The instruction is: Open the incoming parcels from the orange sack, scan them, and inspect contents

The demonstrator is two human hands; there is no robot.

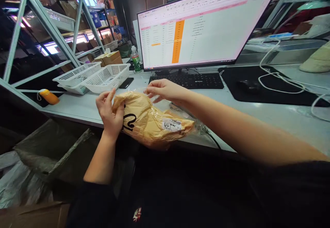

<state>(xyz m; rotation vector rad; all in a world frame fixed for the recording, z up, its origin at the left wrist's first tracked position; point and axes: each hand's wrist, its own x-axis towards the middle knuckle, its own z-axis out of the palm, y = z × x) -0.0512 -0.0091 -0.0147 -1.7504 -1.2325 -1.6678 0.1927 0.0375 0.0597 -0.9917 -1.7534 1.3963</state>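
Observation:
A crinkled yellow package in a clear plastic bag (144, 121) is held up over the desk's front edge, with a black mark on its left part and a white printed label (171, 125) on its right. My left hand (110, 113) grips the package's left end, thumb on the near face. At the upper edge of the clear plastic, my right hand (161, 89) pinches the film between thumb and fingers. Behind the right hand lies a black keyboard (190, 81).
A large monitor (196, 29) showing a spreadsheet stands behind the keyboard. White perforated baskets (108, 77), a black phone (126, 83) and a green-labelled bottle (135, 61) are at the left. A mouse (248, 85) and white cables (281, 80) lie on a black mat at the right.

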